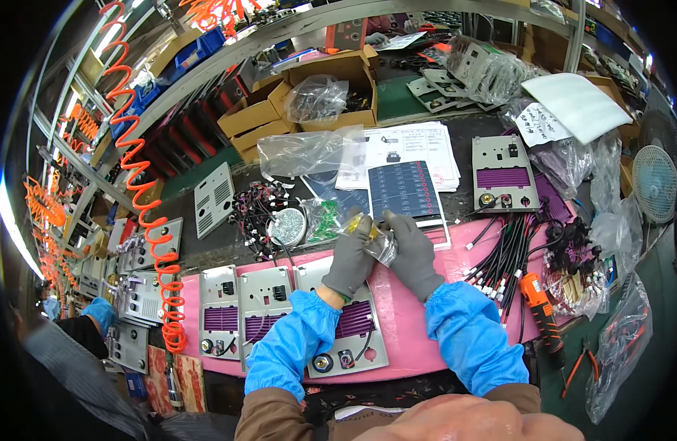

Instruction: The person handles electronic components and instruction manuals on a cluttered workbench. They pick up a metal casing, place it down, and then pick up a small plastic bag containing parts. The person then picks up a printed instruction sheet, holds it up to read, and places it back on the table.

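"At the centre of the frame, what is held?"

"A small clear plastic bag with yellow contents (pixel 385 251). The fingers of the grey-gloved left hand (pixel 347 256) and grey-gloved right hand (pixel 412 256) are clamped on it."

"Completion status?"

"Lower centre: three grey rectangular metal panels (pixel 220 300) already carry purple slatted grilles (pixel 221 319) and black fittings (pixel 280 292). Apparently outstanding: the bag's contents and, right of centre, loose black cables (pixel 509 253)."

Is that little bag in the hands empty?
Not empty: something yellow shows through the clear bag between the left hand and right hand.
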